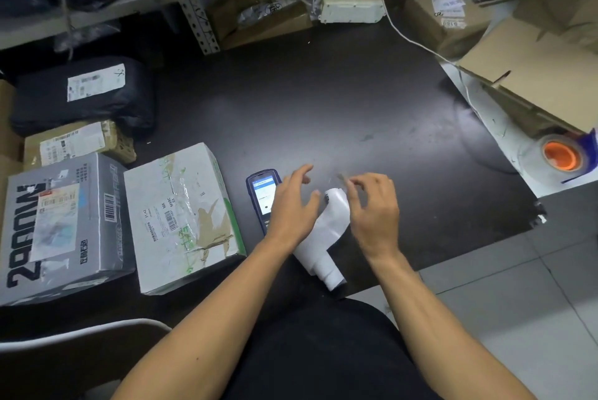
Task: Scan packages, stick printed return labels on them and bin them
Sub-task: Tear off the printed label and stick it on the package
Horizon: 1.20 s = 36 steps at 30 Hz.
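A curled strip of white printed labels [323,234] lies on the dark table [323,102] near its front edge. My left hand [296,204] hovers over the strip's left side with fingers spread. My right hand [373,205] is just right of the strip's far end, fingertips pinched close together; whether they hold anything I cannot tell. A blue handheld scanner [262,196] with a lit screen lies left of my left hand. Packages sit at the left: a white box [184,218], a grey box [61,228], a brown parcel [77,144] and a black bag [84,95].
A roll of tape with an orange core [561,155] sits at the right edge. An open cardboard box [534,76] stands at the back right. A white power strip [351,10] and its cable lie at the back. A shelf post [194,1] rises behind.
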Each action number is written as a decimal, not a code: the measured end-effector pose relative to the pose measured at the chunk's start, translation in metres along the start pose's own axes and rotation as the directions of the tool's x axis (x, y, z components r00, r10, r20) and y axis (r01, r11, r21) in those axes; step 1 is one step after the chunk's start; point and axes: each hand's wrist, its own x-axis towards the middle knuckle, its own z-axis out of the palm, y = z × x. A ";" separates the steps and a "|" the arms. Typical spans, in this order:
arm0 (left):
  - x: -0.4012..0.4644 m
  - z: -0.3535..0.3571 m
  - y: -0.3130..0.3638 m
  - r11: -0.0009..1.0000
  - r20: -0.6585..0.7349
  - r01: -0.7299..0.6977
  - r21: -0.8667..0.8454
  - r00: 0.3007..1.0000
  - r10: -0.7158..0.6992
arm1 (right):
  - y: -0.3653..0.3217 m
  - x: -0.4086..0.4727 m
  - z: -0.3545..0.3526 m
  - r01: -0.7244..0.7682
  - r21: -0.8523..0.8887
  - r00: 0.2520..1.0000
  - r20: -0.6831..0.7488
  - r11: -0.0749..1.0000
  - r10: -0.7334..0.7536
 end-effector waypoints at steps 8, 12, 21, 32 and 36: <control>-0.010 -0.056 0.011 0.742 -0.119 0.226 -0.632 0.917 -0.381 | -0.061 -0.005 0.041 0.468 -0.066 0.884 0.020 0.881 -0.468; -0.031 -0.089 -0.020 0.769 -0.152 0.236 -0.594 0.906 -0.396 | -0.083 -0.022 0.066 0.498 0.056 0.854 0.140 0.865 -0.501; -0.089 -0.155 -0.102 0.824 -0.076 0.337 -0.455 0.908 -0.413 | -0.149 -0.055 0.091 -0.317 0.256 0.642 0.767 0.913 0.008; -0.107 -0.193 -0.148 0.818 -0.083 0.360 -0.448 0.894 -0.439 | -0.198 -0.070 0.125 -0.525 0.113 0.480 0.857 0.843 0.185; -0.106 -0.196 -0.149 0.885 -0.195 0.419 -0.203 0.868 -0.456 | -0.205 -0.083 0.140 -0.376 0.103 0.519 0.847 0.921 0.117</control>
